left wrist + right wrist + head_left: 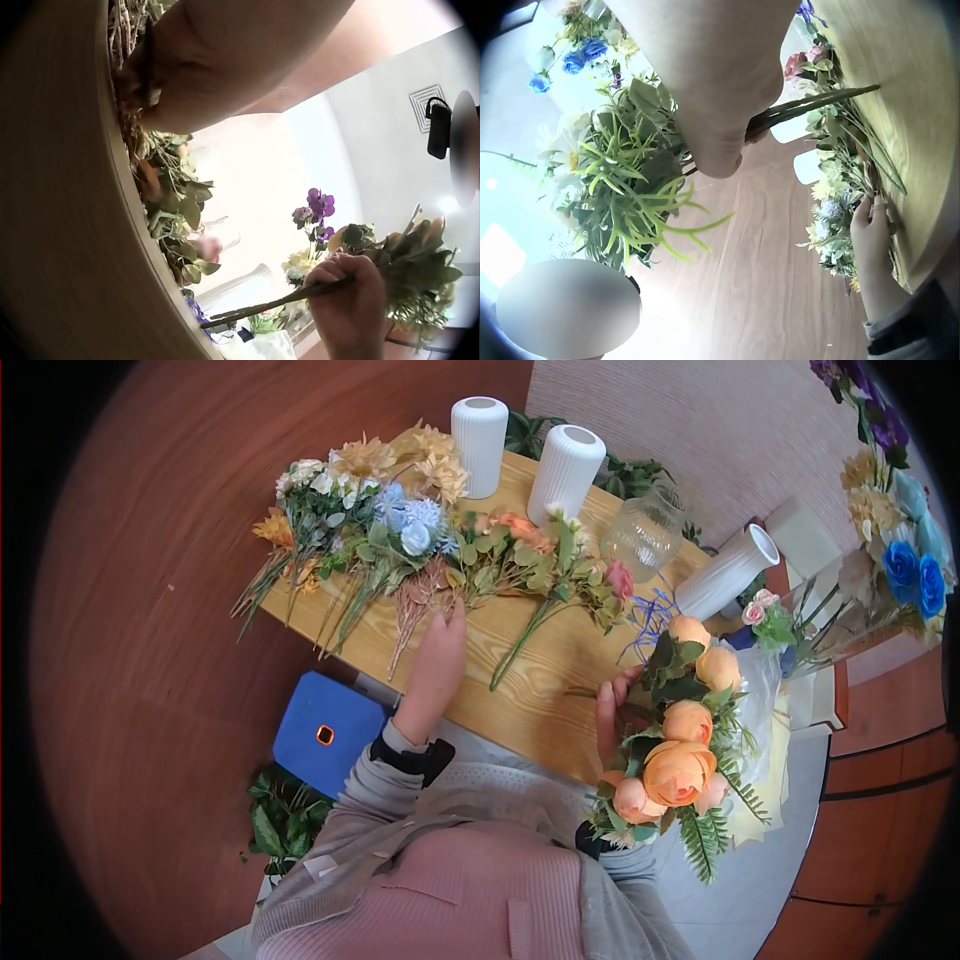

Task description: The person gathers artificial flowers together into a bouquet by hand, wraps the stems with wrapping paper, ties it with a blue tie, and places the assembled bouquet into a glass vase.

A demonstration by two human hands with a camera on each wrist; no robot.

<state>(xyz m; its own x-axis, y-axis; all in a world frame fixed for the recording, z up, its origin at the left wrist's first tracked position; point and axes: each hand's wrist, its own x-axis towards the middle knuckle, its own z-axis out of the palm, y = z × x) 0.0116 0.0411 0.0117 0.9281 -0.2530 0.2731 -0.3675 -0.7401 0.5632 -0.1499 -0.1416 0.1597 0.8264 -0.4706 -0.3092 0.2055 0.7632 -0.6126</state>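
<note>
My right hand [610, 715] grips the stems of a bouquet of orange artificial flowers [680, 772] with fern and other green leaves, held up off the table's right front side. White daisies [571, 159] show on its other side in the right wrist view. Its bundled stems [259, 306] stick out past the fist. My left hand [440, 655] reaches over the table's front edge and pinches a pinkish-brown dried-look sprig [412, 605] among the laid-out flowers. Blue flowers [415, 525] lie just beyond those fingers, and a green-leaved stem bunch [530, 635] lies to their right.
Two white ribbed vases [478, 450] stand at the back of the wooden table [500, 710]. A glass vase [645, 535] and a tilted white vase [725, 572] are at the right, near blue ribbon-like strands [652, 622]. A blue stool [325, 710] stands below the left edge.
</note>
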